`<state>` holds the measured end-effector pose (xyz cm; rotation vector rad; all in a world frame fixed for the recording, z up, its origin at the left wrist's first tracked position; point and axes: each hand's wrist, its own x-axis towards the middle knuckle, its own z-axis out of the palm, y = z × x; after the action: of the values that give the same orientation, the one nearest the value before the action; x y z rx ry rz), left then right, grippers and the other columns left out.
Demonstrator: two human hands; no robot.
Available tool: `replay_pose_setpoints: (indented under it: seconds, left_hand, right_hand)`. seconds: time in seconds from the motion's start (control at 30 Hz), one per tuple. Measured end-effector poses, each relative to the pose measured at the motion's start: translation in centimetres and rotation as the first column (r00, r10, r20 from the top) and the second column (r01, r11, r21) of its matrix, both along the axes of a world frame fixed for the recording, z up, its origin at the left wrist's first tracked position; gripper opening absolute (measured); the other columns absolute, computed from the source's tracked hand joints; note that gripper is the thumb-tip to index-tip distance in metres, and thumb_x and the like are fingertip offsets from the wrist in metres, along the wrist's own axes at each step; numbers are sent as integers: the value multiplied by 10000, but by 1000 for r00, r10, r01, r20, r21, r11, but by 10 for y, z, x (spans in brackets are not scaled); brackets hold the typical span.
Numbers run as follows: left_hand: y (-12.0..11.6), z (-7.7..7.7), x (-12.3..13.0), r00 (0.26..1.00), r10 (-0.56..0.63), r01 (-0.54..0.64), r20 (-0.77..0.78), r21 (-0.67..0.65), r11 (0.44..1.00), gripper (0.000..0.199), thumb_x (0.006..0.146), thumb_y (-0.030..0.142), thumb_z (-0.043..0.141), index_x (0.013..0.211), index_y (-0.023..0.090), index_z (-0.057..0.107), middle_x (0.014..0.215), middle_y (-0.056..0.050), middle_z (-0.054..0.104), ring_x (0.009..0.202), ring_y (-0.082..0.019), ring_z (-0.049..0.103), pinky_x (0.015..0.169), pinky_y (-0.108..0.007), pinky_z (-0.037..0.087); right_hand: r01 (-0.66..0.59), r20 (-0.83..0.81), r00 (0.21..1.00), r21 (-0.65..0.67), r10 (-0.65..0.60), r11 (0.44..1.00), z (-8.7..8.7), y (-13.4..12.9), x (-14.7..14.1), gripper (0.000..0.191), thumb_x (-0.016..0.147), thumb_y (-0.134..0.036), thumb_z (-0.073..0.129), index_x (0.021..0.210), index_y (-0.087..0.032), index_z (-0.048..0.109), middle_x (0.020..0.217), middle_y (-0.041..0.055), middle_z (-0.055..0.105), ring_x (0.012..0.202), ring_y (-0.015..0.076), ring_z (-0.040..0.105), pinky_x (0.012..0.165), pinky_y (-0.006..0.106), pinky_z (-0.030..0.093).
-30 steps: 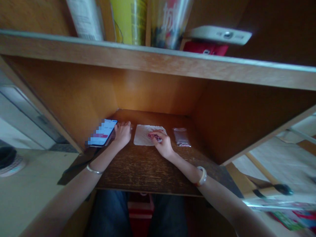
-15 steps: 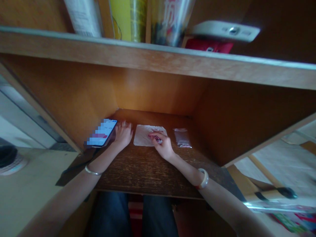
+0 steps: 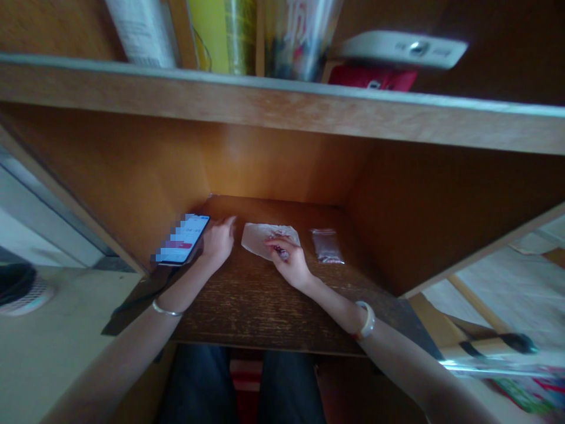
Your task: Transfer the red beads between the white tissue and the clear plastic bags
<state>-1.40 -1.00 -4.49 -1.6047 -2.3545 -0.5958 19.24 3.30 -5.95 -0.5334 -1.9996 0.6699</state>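
On the worn brown desktop [image 3: 265, 312], the right hand [image 3: 291, 262] bends its fingers nearly together over small dark-red beads [image 3: 281, 252] on a white sheet [image 3: 256, 238], whether gripping any I cannot tell, while the left hand [image 3: 217, 241], fingers partly curled, lies between sheet and phone [image 3: 188, 238].

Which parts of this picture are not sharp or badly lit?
Head view: the white device on the upper shelf looks smeared; the right inner wall lies in deep shadow; blocky pixels cover part of the phone; straight edges lean outward.
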Motion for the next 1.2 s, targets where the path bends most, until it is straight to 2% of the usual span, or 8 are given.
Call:
replay_pose_setpoints:
  seconds: [0.1,0.23,0.4,0.57,0.7,0.93,1.03,1.2]
  left_hand:
    - [-4,4,2,998,-64,62,8,174,983,362,932,233,388,1239,220,579,1029,-93,710,860,-240,678,797,-354,505]
    - [-12,8,14,957,-289,269,-5,383,884,341,947,310,401,1187,206,619,1102,-79,693,904,-196,677,855,-311,503]
    - [-18,3,33,892,-451,418,-19,411,810,310,930,294,446,1160,202,633,1100,-73,694,889,-172,690,844,-277,531]
    - [-15,-8,41,834,-537,526,-124,471,708,305,927,239,468,1195,183,601,1103,-69,693,904,-163,694,814,-248,555]
    - [-13,-10,41,815,-559,543,-153,536,646,323,924,209,482,1235,178,566,1133,-71,680,900,-158,696,801,-237,568]
    - [-13,-8,44,825,-512,553,-240,527,645,328,910,190,504,1232,165,563,1083,-77,700,786,-145,710,719,-217,574]
    - [-14,-8,46,827,-469,559,-308,530,637,314,897,183,525,1206,157,579,1017,-73,722,702,-139,706,672,-216,569]
    - [-14,-2,44,847,-472,519,-245,573,635,306,882,154,532,1184,151,584,1059,-86,708,823,-165,702,737,-257,567]
  right_hand:
    - [7,5,1000,20,-7,1000,1,0,0,172,817,-161,549,893,-235,685,887,45,690,901,207,613,871,406,477]
    - [5,45,999,86,-9,996,0,0,-1,161,813,-218,606,948,-228,692,944,61,699,945,222,609,908,434,460]
    - [-93,165,984,159,67,983,5,-4,0,301,761,-396,702,1007,-223,699,992,68,704,1006,233,605,955,438,434]
    - [-236,243,952,186,188,954,13,-9,0,267,799,-383,670,1028,-248,699,1013,45,704,1043,213,595,989,428,416]
    - [-266,221,949,175,226,948,13,-9,-2,179,845,-336,625,963,-240,719,970,44,711,988,201,614,961,412,441]
    - [-243,223,953,169,203,955,14,-12,0,295,794,-415,668,1026,-234,691,1014,54,694,1013,218,597,957,420,444]
    - [-229,197,961,178,193,957,13,-13,-1,249,815,-390,650,992,-221,696,982,57,694,964,207,605,902,399,468]
    - [-170,170,976,189,138,967,10,-16,-3,144,888,-263,565,876,-220,703,859,32,702,889,190,610,866,390,456]
